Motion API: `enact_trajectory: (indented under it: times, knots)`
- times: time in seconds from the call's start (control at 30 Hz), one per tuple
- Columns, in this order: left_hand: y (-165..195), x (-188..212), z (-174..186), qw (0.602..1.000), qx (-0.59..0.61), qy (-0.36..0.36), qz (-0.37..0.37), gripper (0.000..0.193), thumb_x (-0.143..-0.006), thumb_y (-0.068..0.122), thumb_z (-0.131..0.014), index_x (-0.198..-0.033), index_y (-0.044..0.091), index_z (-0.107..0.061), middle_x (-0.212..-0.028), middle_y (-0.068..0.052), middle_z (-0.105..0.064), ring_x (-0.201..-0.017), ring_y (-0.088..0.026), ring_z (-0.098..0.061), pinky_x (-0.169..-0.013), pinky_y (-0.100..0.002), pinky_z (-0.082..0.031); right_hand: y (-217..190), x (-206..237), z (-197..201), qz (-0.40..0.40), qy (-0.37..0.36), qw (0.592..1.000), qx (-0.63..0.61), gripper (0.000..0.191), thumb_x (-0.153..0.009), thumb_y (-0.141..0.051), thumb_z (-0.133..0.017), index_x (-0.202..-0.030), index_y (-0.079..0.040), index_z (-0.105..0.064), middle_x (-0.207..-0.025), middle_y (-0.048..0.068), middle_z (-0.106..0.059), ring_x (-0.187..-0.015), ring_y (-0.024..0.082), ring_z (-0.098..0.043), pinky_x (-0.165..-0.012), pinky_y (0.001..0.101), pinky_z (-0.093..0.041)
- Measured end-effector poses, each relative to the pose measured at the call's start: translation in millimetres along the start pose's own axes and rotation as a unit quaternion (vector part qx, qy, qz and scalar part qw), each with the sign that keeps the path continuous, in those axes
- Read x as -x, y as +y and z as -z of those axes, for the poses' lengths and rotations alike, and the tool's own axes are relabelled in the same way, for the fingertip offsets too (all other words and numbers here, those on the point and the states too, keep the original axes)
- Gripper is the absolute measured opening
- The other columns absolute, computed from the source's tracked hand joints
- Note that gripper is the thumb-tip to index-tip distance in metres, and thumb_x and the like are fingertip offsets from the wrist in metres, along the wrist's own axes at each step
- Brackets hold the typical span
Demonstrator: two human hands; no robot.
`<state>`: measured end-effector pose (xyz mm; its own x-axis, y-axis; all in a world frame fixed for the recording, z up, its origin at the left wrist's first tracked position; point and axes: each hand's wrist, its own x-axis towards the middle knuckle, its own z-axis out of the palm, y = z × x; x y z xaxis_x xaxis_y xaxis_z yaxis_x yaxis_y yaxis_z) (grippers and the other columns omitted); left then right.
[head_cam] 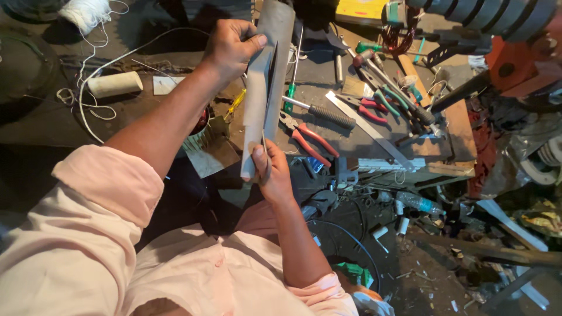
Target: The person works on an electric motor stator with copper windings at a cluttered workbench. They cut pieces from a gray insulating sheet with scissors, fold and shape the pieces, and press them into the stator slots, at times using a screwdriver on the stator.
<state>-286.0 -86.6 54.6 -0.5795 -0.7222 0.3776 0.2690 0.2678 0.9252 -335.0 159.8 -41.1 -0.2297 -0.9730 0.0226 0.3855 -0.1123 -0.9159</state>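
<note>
My left hand [231, 47] grips the grey sheet [264, 88] up top; my right hand [270, 172] pinches its bottom. Advisable: keep the fold edges aligned.

The long folded sheet of stiff paper [264, 88] is plain grey, without any pattern. The rolled-up shirt sleeve [108, 187] is pale pink. The wooden worktop [451, 126] is dark brown and dusty grey. The pliers with curved handles [307, 140] have red grips. The small screwdriver [235, 104] has a yellow handle, and the thin screwdriver [289, 96] has a green one. The short cardboard tube [115, 84] is beige. The ball of loose string [86, 11] is white. The flat metal ruler [369, 130] is silver.
</note>
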Motion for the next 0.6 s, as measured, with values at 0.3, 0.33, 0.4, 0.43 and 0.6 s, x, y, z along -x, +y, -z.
enact_trajectory:
  times: [0.3,0.33,0.4,0.43,0.6]
  knots:
    - [15.3,-43.3,-12.5,0.998,-0.026,0.045,0.032,0.022,-0.096,0.017,-0.072,-0.079,0.003,-0.070,-0.068,0.001,-0.065,-0.056,-0.007,-0.059,-0.051,-0.026,-0.049,-24.8,-17.3,9.1,0.017,0.001,0.999,0.033,0.037,-0.102,-0.037,-0.066,-0.106,-0.001,-0.062,-0.075,0.003,-0.063,-0.056,0.010,-0.058,-0.050,0.0238,-0.045]
    - [18.0,-54.0,-11.7,0.998,-0.001,0.047,0.043,0.023,-0.096,0.018,-0.072,-0.078,0.004,-0.069,-0.067,0.001,-0.065,-0.055,-0.007,-0.060,-0.049,-0.027,-0.049,-25.9,-21.1,11.2,0.019,-0.003,1.000,0.022,0.038,-0.102,-0.038,-0.067,-0.105,0.000,-0.062,-0.075,0.002,-0.062,-0.057,0.009,-0.058,-0.051,0.0240,-0.045]
    - [21.7,-74.5,-10.8,0.999,-0.023,0.030,-0.035,0.016,-0.096,0.013,-0.072,-0.083,0.003,-0.070,-0.075,0.001,-0.069,-0.062,-0.007,-0.063,-0.056,-0.026,-0.052,-27.5,-29.7,16.0,0.020,-0.014,1.000,-0.001,0.039,-0.102,-0.038,-0.068,-0.103,0.000,-0.061,-0.075,0.001,-0.060,-0.058,0.009,-0.057,-0.053,0.0245,-0.046]
    - [22.3,-82.8,-11.4,0.996,-0.035,0.018,-0.075,0.013,-0.095,0.010,-0.072,-0.086,0.002,-0.070,-0.079,0.001,-0.071,-0.066,-0.006,-0.064,-0.060,-0.025,-0.053,-27.8,-34.8,17.6,0.026,-0.004,0.999,0.020,0.039,-0.102,-0.039,-0.068,-0.105,0.000,-0.062,-0.078,0.000,-0.060,-0.063,0.007,-0.055,-0.055,0.0235,-0.045]
    - [13.9,-101.9,-17.3,0.998,-0.031,0.012,-0.061,0.010,-0.095,0.007,-0.071,-0.087,0.001,-0.073,-0.080,0.000,-0.072,-0.067,-0.005,-0.062,-0.061,-0.026,-0.052,-34.9,-73.8,25.5,0.054,0.027,0.998,0.030,0.042,-0.100,-0.043,-0.066,-0.113,-0.003,-0.065,-0.084,-0.006,-0.061,-0.073,0.003,-0.053,-0.062,0.0208,-0.043]
